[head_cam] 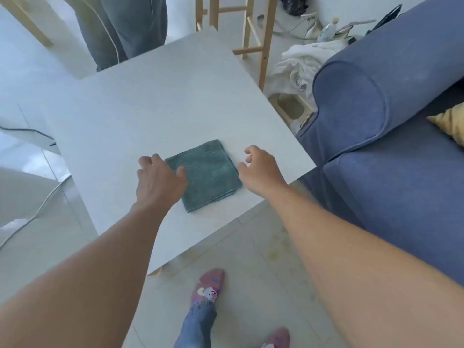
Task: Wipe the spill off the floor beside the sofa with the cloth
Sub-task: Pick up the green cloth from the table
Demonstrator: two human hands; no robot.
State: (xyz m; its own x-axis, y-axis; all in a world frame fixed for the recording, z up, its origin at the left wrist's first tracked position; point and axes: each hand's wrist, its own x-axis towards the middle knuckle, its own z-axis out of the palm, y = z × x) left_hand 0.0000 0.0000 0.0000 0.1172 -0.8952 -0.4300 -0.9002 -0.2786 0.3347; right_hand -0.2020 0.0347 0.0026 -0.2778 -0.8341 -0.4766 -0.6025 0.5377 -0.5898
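Note:
A folded green cloth (pixel 209 174) lies flat on the white table (pixel 150 109), near its front corner. My left hand (pixel 159 180) hovers at the cloth's left edge, fingers curled, its thumb over the cloth. My right hand (pixel 261 172) is at the cloth's right edge with fingers apart and nothing in it. On the tiled floor between the table and the blue sofa (pixel 391 151) there is a faint yellowish spill (pixel 272 249).
My feet in pink socks (pixel 209 287) stand on the floor below the table's corner. Another person's grey trouser legs (pixel 120 28) stand behind the table. A wooden stool (pixel 253 28), crumpled white fabric (pixel 298 64) and a floor cable (pixel 37 214) lie around.

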